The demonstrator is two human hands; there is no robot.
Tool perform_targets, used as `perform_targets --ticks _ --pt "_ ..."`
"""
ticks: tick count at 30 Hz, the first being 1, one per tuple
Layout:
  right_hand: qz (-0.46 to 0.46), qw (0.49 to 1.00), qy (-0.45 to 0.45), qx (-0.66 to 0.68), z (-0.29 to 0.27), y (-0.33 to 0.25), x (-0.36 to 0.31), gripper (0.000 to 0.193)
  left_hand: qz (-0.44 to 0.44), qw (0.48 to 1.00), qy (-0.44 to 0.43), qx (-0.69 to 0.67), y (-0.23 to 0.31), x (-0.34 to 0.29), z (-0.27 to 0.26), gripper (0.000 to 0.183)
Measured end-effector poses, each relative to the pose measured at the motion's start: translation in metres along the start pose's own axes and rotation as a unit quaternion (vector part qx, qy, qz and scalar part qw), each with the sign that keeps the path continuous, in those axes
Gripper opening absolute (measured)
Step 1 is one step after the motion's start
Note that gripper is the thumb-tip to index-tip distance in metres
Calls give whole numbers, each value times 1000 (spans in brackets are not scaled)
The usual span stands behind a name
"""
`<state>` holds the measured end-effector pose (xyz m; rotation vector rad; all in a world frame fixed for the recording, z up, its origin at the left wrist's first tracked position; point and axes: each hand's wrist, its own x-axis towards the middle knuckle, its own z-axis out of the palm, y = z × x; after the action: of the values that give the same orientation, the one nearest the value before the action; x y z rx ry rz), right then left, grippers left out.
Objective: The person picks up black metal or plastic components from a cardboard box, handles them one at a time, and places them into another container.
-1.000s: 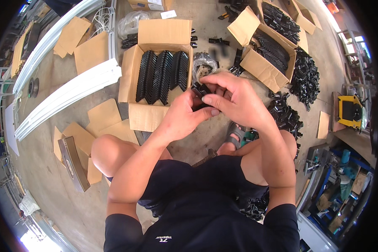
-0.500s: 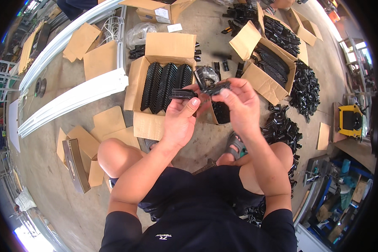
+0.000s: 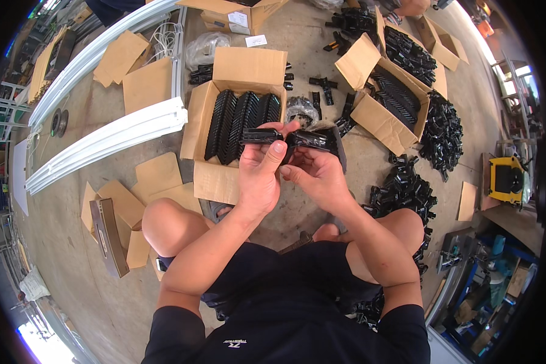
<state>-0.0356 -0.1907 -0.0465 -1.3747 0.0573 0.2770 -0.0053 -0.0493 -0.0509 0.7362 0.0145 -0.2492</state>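
Note:
In front of me, over the near edge of an open cardboard box, my left hand [image 3: 261,179] pinches a black plastic part [image 3: 261,136] between thumb and fingers. My right hand [image 3: 320,176] is drawn up against it, fingers curled and closed on the same dark, angled piece. Its shiny right arm [image 3: 312,141] sticks out above the right fingers. The joint at its middle is partly hidden by my fingertips. Inside the cardboard box [image 3: 217,193], similar black parts [image 3: 244,124] are stacked in neat slanted rows.
A second carton [image 3: 379,124] of black parts is at right, with loose heaps [image 3: 441,130] beside it and another pile [image 3: 400,188] by my right knee. White metal profiles [image 3: 109,145] and flattened cardboard [image 3: 155,176] lie at left. A yellow-framed item [image 3: 507,178] is far right.
My right hand has moved left and closed in on the left hand; the black pieces now meet. A blurred part above the hands is gone, and black parts lie on the floor there.

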Motion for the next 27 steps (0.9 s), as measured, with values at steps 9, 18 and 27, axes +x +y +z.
perform_targets --ticks 9,18,27 --pt "-17 998 62 21 7 1 5 25 -37 999 -29 8 4 0 -2 37" --pt "-50 996 58 -48 -1 6 8 30 -9 999 -38 5 2 6 -3 37" --pt "-50 995 21 -89 -6 -3 6 34 -76 994 -74 20 6 10 0 37"
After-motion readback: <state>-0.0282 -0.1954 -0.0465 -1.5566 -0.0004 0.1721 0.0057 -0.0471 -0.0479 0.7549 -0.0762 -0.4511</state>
